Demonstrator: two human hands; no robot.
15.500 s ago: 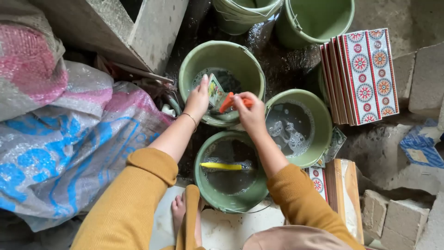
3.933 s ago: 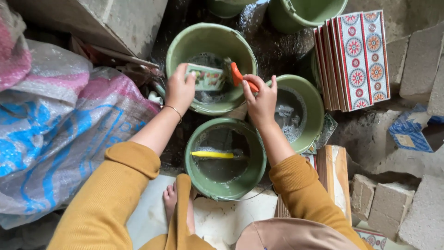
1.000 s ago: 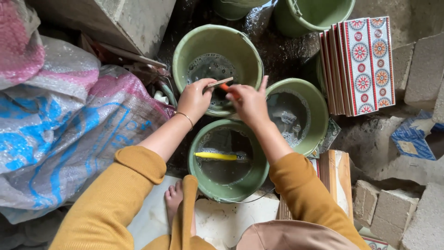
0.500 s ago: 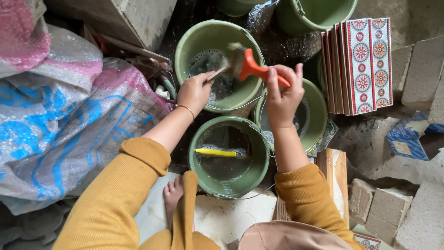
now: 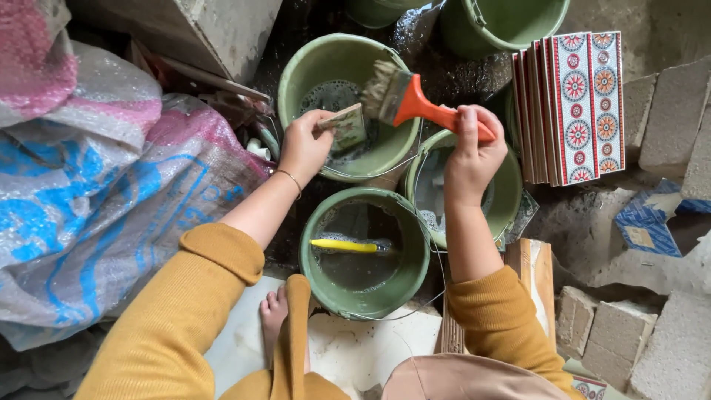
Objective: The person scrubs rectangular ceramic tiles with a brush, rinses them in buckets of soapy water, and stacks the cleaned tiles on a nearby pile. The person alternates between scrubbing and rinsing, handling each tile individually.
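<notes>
Brush [image 5: 404,100]: right hand [image 5: 472,155] clenched on handle; bristles point left, just beside tile [image 5: 345,124]
Tile: pinched in left hand [image 5: 304,146]; over bucket [image 5: 296,70]

Three green buckets [image 5: 348,74] [image 5: 366,289] [image 5: 511,192] packed rim to rim; upright tile stack [image 5: 574,104] blocked right, plastic sacks [image 5: 96,192] crowded left; room only above rims.
</notes>
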